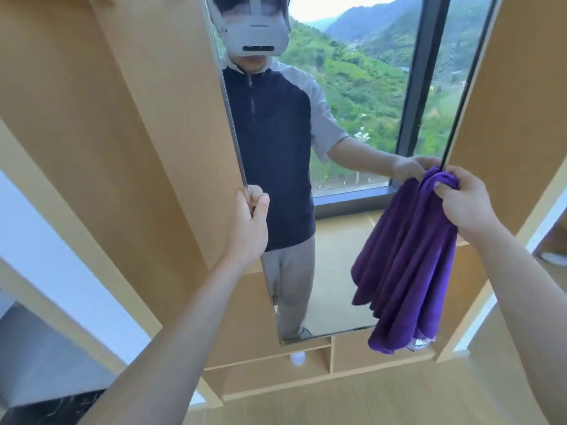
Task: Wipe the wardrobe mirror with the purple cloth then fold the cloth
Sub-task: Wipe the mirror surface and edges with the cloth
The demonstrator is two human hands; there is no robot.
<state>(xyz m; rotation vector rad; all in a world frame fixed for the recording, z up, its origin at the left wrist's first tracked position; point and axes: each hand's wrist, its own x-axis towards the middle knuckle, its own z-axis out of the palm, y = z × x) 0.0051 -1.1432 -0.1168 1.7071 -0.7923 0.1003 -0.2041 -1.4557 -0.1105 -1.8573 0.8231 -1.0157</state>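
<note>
Nearest the camera, two bare forearms reached forward and up toward the wardrobe. The left hand [250, 222] had its fingers and thumb curled round the left edge of the mirror [352, 124], most likely to steady the tall panel so it would not swing or shift under pressure from wiping. The right hand [463, 200] pinched a bunched top portion of the purple cloth [405, 265] close against the mirror's right edge, at about the panel's middle height; whether the fabric actually pressed on the glass there was hard to tell from this angle.

Gripped only at that gathered top, the cloth hung free in long soft folds, draping down in front of the lower right part of the mirror and ending just past its bottom edge. It looked deep violet, thick and plush, like microfibre, and limp enough to need bunching into a pad before it could wipe well. It was not folded in any tidy way.

Farther back, the glass reflected the person's torso, a window [414, 87] and green hillsides, framed by light wooden wardrobe panels [138, 124] and open shelves [362, 360] below.
</note>
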